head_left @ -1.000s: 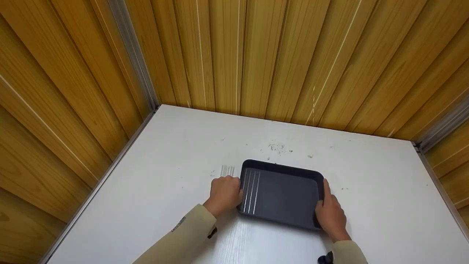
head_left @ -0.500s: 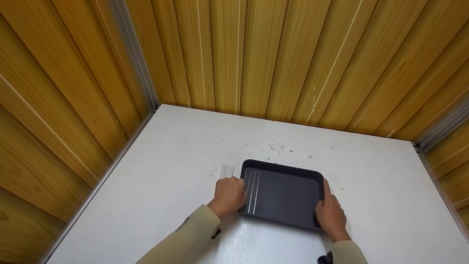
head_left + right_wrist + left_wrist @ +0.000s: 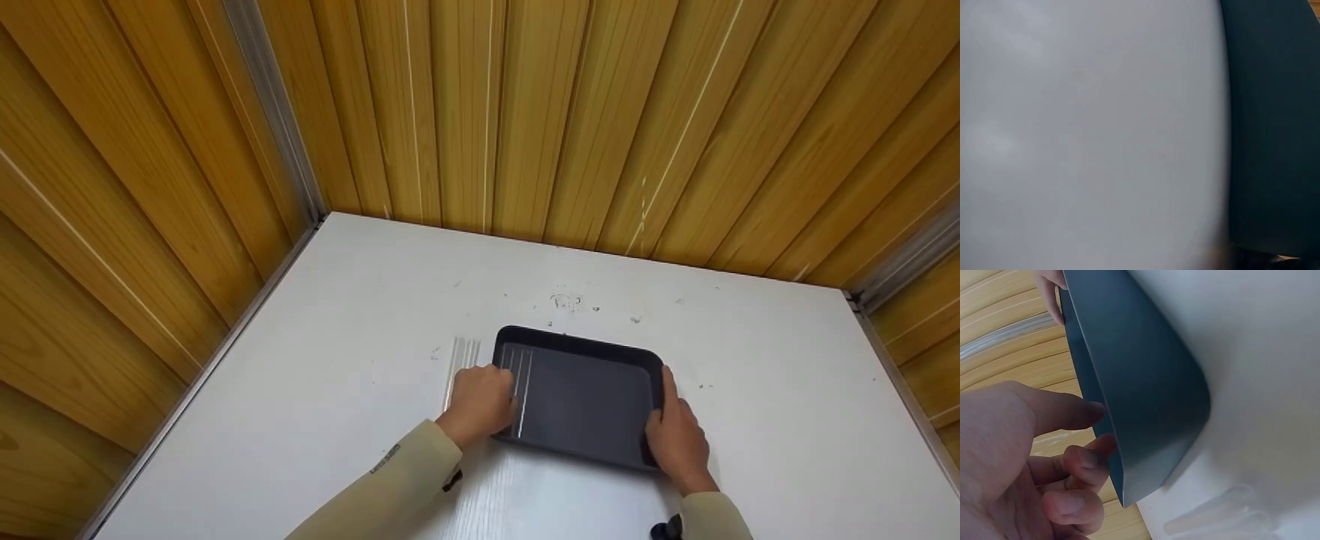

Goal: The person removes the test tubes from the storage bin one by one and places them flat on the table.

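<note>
The dark grey rectangular tray [image 3: 589,401] is positioned on the white table [image 3: 337,360], cavity upward, between the two hands. Right hand [image 3: 679,439]: located at the tray's right end; fingers clamped on the end wall, thumb on the inner side. Left hand [image 3: 480,401]: located over the left end, covering part of the rim.

In the head view, the left fingers appear bunched. The left wrist view exposes what the head view conceals: fingers curled, thumb and forefinger apart, tips at the rim. Whether they hold anything cannot be told. This view also presents the outer face of the left end wall, with part of the right hand at the far end.

The right wrist view shows the tray's outer wall beside the table; the right-hand grip is legible only from the head view. Pale streaks [image 3: 526,390] run across the tray floor, visible from above only.
</note>
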Demonstrator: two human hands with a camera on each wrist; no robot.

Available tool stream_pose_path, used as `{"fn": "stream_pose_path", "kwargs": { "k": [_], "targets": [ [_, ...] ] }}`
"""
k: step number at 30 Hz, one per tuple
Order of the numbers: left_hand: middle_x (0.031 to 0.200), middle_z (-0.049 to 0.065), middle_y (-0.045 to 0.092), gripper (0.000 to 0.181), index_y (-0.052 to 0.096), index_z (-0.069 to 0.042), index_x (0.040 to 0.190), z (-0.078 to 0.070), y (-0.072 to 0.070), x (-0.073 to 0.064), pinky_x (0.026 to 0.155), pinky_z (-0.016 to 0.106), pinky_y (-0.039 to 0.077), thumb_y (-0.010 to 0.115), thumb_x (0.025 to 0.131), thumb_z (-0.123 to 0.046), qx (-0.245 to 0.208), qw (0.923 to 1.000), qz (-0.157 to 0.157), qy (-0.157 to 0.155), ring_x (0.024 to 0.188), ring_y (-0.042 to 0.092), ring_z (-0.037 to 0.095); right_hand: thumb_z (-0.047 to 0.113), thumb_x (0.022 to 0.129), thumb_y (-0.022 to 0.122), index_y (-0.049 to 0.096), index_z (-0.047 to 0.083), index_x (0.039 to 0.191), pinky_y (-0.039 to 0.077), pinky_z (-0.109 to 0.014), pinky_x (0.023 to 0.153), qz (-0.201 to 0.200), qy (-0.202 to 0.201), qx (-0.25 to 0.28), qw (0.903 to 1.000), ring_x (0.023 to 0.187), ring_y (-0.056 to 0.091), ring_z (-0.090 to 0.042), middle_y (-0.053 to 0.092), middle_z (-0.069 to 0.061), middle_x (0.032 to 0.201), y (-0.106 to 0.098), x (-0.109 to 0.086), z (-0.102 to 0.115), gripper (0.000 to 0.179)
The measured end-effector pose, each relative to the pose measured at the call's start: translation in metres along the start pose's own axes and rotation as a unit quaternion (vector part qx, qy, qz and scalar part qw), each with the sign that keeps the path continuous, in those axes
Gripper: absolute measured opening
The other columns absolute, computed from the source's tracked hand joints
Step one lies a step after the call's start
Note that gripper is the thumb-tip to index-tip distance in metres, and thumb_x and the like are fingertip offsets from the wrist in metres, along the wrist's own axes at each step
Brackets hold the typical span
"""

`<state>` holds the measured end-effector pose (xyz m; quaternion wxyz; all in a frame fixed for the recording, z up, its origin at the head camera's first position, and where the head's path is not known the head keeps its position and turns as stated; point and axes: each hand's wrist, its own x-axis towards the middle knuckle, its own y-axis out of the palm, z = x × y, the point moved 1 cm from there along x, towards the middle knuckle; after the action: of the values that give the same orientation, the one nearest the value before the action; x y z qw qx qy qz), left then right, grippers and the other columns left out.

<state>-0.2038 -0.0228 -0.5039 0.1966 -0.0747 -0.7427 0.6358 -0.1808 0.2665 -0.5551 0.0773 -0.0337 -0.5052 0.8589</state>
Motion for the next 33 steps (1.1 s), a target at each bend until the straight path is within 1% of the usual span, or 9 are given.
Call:
{"fn": "stream_pose_path", "kwargs": {
  "k": [5,9,14,17,21,23,27,29,33],
  "targets": [
    [0.045,-0.007,0.034,0.038,0.037,-0.019,0.049,-0.004,0.002,0.000,0.036,0.030,0.025,0.064,0.075,-0.023,-0.009,0.9999,0.014,0.004,0.044,0.029,0.009,0.009,0.090,0.034,0.001,0.020,0.147,0.039,-0.035,0.054,0.000,0.001,0.001,1.0000,0.077,0.053,-0.027,0.052,-0.023,0.109,0.000,0.000,0.000,0.066],
    [0.043,-0.008,0.030,0.043,0.033,-0.020,0.048,-0.006,0.003,0.000,0.036,0.029,0.024,0.066,0.075,-0.028,-0.009,0.9998,0.009,0.012,0.043,0.027,0.010,0.009,0.090,0.034,0.002,0.019,0.147,0.040,-0.036,0.055,0.000,0.002,0.000,1.0000,0.079,0.054,-0.027,0.053,-0.023,0.109,0.000,0.000,0.000,0.066],
    [0.042,-0.007,0.036,0.042,0.036,-0.019,0.046,-0.009,0.006,0.000,0.036,0.030,0.025,0.066,0.074,-0.026,-0.006,0.9995,-0.007,0.029,0.042,0.028,0.010,0.009,0.090,0.034,0.001,0.019,0.147,0.038,-0.033,0.053,0.001,0.003,-0.001,1.0000,0.075,0.052,-0.025,0.053,-0.023,0.106,0.000,0.000,0.000,0.066],
    [0.041,-0.006,0.038,0.038,0.039,-0.019,0.046,-0.010,0.007,0.000,0.036,0.030,0.026,0.064,0.074,-0.022,-0.009,0.9994,-0.005,0.034,0.041,0.028,0.009,0.009,0.090,0.034,0.001,0.019,0.147,0.036,-0.032,0.052,0.003,0.004,-0.001,1.0000,0.073,0.051,-0.024,0.053,-0.022,0.105,0.000,0.000,0.000,0.066],
    [0.042,-0.006,0.038,0.034,0.043,-0.018,0.048,-0.013,0.010,0.001,0.035,0.030,0.026,0.065,0.074,-0.021,-0.009,0.9993,-0.002,0.037,0.042,0.027,0.009,0.010,0.091,0.033,0.000,0.020,0.147,0.036,-0.031,0.052,0.006,0.006,0.000,1.0000,0.072,0.051,-0.024,0.053,-0.022,0.105,0.000,0.000,0.000,0.067],
    [0.043,-0.006,0.037,0.034,0.042,-0.018,0.049,-0.014,0.011,0.001,0.035,0.030,0.026,0.065,0.073,-0.023,-0.007,0.9993,0.001,0.038,0.042,0.028,0.009,0.010,0.090,0.034,0.000,0.020,0.147,0.036,-0.032,0.052,0.006,0.006,0.001,1.0000,0.072,0.051,-0.024,0.053,-0.023,0.105,0.000,0.000,0.000,0.067],
    [0.045,-0.007,0.032,0.040,0.034,-0.020,0.049,-0.016,0.012,0.001,0.035,0.030,0.024,0.065,0.074,-0.024,0.001,0.9993,0.011,0.036,0.044,0.026,0.009,0.009,0.090,0.034,0.001,0.020,0.147,0.037,-0.033,0.053,0.003,0.004,0.002,1.0000,0.072,0.051,-0.024,0.053,-0.024,0.106,0.000,0.000,0.001,0.067],
    [0.044,-0.008,0.029,0.043,0.030,-0.020,0.049,-0.016,0.012,0.000,0.034,0.029,0.023,0.065,0.074,-0.026,0.007,0.9992,0.008,0.039,0.043,0.024,0.009,0.009,0.091,0.034,0.000,0.021,0.147,0.037,-0.033,0.052,0.002,0.004,0.002,1.0000,0.071,0.051,-0.024,0.053,-0.024,0.107,0.000,0.000,0.001,0.067],
    [0.043,-0.008,0.028,0.044,0.033,-0.020,0.050,-0.017,0.012,-0.002,0.033,0.027,0.022,0.067,0.075,-0.030,0.014,0.9990,0.002,0.043,0.042,0.024,0.009,0.009,0.091,0.034,-0.003,0.023,0.147,0.035,-0.031,0.050,0.004,0.006,0.002,1.0000,0.068,0.050,-0.023,0.053,-0.024,0.108,0.001,0.000,0.001,0.068]
  ]
}}
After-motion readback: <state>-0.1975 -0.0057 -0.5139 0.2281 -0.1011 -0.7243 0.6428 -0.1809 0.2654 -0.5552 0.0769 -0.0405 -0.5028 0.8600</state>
